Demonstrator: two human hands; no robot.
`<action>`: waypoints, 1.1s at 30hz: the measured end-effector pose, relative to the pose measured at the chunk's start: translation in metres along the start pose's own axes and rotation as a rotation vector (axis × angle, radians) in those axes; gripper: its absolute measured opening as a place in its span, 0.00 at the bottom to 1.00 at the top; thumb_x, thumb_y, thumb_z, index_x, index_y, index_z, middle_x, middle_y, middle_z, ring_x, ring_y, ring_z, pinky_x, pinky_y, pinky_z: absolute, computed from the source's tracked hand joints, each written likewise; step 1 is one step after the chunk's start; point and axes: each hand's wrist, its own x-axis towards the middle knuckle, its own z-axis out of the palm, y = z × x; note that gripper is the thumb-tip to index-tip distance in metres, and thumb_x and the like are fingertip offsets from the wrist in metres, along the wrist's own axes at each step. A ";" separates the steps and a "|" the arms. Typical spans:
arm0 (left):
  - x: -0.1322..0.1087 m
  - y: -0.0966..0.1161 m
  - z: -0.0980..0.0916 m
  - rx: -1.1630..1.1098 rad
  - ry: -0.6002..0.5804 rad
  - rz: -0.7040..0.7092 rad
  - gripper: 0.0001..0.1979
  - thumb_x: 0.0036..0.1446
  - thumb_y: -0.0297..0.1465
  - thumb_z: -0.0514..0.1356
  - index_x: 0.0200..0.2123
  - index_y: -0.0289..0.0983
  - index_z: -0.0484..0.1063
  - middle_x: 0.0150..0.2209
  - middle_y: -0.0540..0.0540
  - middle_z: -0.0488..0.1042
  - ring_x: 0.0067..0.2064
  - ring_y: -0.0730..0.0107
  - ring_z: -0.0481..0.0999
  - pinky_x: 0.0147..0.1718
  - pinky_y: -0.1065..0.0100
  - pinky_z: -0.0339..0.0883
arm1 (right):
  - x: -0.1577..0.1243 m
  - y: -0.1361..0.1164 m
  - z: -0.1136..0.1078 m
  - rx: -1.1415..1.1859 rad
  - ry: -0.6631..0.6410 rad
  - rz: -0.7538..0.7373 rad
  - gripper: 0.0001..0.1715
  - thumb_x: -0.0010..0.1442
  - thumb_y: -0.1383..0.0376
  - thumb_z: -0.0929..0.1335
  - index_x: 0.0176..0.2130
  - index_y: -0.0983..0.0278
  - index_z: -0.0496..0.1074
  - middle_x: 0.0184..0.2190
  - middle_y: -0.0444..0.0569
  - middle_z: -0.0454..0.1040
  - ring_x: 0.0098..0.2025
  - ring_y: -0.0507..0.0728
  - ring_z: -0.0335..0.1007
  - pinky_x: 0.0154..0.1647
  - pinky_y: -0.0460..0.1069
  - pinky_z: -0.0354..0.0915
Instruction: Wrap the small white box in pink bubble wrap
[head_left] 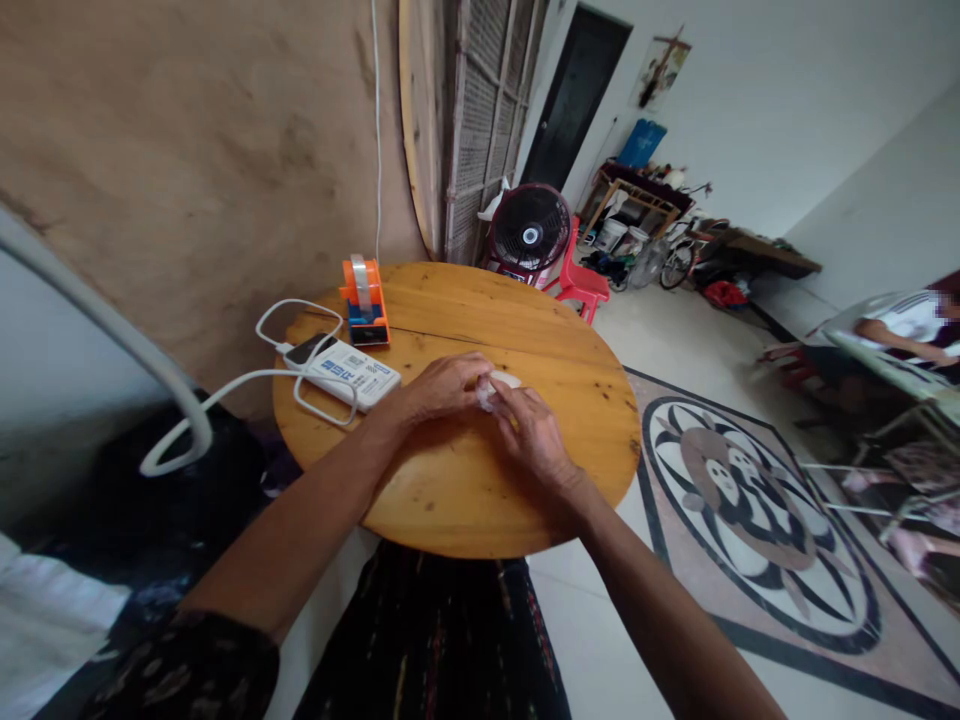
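Observation:
Above the middle of the round wooden table (435,505), my two hands meet at a small whitish, partly see-through thing (507,379), crinkled like thin plastic; its exact kind I cannot make out. My left hand (448,386) pinches its left side between thumb and fingers. From the right, my right hand (534,428) has its bent fingers closed on the near side. The fingers cover much of the thing.
On the table's left stand an orange tape dispenser (365,300) and a white box (360,375) with a dark phone (311,348) and a looped white cable (259,325). Behind are a fan (530,230) and a red chair (581,278). A person (904,325) sits at far right.

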 end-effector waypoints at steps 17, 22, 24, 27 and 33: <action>0.002 -0.015 0.015 -0.129 -0.001 0.017 0.06 0.49 0.32 0.59 0.29 0.37 0.64 0.39 0.45 0.73 0.41 0.65 0.72 0.39 0.67 0.63 | -0.023 -0.005 -0.009 -0.038 -0.073 0.028 0.33 0.60 0.69 0.65 0.63 0.63 0.59 0.55 0.60 0.72 0.57 0.66 0.66 0.56 0.63 0.63; 0.003 -0.013 0.019 -0.131 0.058 0.002 0.10 0.49 0.35 0.60 0.26 0.38 0.60 0.31 0.50 0.67 0.33 0.70 0.66 0.34 0.69 0.60 | -0.023 0.000 -0.010 -0.076 -0.073 0.008 0.34 0.58 0.71 0.65 0.63 0.64 0.60 0.58 0.62 0.68 0.63 0.67 0.59 0.58 0.64 0.60; 0.003 -0.013 0.018 -0.162 0.063 -0.030 0.11 0.48 0.35 0.60 0.26 0.38 0.60 0.28 0.52 0.64 0.31 0.72 0.63 0.31 0.70 0.58 | -0.021 0.003 -0.011 -0.056 -0.091 0.003 0.34 0.58 0.72 0.64 0.63 0.63 0.59 0.59 0.61 0.68 0.64 0.65 0.59 0.59 0.64 0.59; 0.003 -0.013 0.016 -0.256 0.057 -0.104 0.10 0.46 0.34 0.60 0.28 0.38 0.60 0.26 0.54 0.63 0.29 0.73 0.61 0.29 0.72 0.56 | -0.017 0.006 -0.014 -0.017 -0.090 -0.001 0.36 0.58 0.72 0.64 0.64 0.62 0.58 0.60 0.60 0.68 0.64 0.64 0.59 0.59 0.64 0.59; 0.003 -0.007 0.008 -0.422 0.086 -0.232 0.08 0.46 0.32 0.58 0.31 0.38 0.62 0.27 0.54 0.65 0.29 0.74 0.65 0.27 0.72 0.59 | -0.003 0.011 -0.014 0.065 -0.041 0.020 0.40 0.58 0.66 0.68 0.67 0.59 0.54 0.60 0.57 0.67 0.62 0.65 0.61 0.60 0.64 0.58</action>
